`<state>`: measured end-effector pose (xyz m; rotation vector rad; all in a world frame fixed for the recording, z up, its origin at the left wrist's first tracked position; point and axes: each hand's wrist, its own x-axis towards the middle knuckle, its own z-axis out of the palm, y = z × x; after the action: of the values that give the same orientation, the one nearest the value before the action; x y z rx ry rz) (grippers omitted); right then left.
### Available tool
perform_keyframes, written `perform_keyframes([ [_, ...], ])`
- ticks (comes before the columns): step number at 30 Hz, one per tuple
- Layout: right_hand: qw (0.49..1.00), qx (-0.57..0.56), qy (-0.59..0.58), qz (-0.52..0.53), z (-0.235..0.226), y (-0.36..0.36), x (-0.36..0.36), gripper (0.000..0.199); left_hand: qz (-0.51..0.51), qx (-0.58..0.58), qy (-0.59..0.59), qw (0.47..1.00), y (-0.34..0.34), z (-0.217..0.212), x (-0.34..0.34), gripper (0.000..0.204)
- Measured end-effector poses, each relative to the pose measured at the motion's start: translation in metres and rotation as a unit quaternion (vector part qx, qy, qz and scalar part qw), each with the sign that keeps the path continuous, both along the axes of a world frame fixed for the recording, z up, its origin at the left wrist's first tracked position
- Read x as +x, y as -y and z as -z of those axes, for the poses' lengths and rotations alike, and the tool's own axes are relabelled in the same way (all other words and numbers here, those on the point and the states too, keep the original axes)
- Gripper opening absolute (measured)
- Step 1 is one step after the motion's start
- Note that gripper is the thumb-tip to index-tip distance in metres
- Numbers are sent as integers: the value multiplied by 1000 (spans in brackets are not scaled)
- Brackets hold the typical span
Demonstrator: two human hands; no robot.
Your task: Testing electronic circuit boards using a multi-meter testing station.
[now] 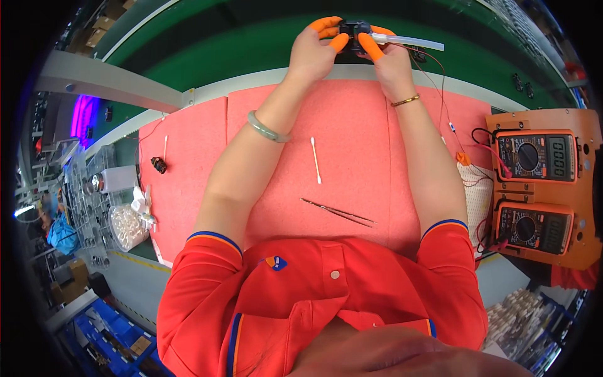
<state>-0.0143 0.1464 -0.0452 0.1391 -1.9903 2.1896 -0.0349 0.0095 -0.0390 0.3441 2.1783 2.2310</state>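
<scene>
Beyond the far edge of the pink mat (352,119), a small black device (353,29) is held between both hands over the green belt. My left hand (311,55) closes on its left side, with orange finger cots on the fingertips. On its right side, my right hand (394,63), in the same kind of cots, grips it. A translucent tube with a white end (414,42) sticks out to the right by the right fingers; whether they hold it too is unclear. Thin dark wires run down past the right wrist. A cotton swab (315,160) and metal tweezers (338,212) lie between my forearms.
Two orange multimeters (527,157) stand on an orange holder at right. At left are a small dark part (159,164), another swab (166,148), a bottle (118,180) and a tub of white pieces (129,227). A metal beam (119,81) crosses the upper left.
</scene>
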Motion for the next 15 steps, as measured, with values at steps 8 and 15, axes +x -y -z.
perform_keyframes([
  [8, 997, -73, -14, -20, -2, -8, 1, 27, -26, -26, -105, 994, -12, -5, 17, 43],
  [15, 965, -242, 44, -92, -3, -18, -2, 25, 63, 157, -47, 984, -11, -6, 11, 46],
])
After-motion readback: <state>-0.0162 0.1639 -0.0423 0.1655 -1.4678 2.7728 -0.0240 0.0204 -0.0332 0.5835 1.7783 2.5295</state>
